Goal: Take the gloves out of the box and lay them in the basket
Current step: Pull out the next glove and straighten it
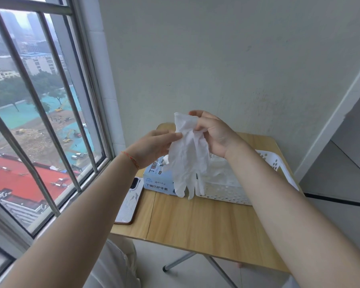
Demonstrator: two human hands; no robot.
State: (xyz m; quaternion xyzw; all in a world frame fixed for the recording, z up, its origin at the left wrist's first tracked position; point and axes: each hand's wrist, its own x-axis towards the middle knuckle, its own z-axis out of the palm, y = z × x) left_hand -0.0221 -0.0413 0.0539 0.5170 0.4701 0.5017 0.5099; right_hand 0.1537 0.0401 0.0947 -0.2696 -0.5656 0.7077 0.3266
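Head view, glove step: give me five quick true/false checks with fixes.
1. Both hands hold one white glove in the air. True.
2. The glove's fingers point up. False: they hang down.
3. The glove box stands left of the white basket. True.
4. The phone lies inside the basket. False: it lies on the table, near the window-side edge.
5. The left hand has a red cord at the wrist; the right hand pinches the cuff. True.

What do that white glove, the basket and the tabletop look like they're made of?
Glove: thin, matte, crinkly film, probably nitrile or latex. Basket: white moulded plastic, likely, its walls punched with small holes. Tabletop: pale wood-grain surface with faint sheen, possibly laminate.
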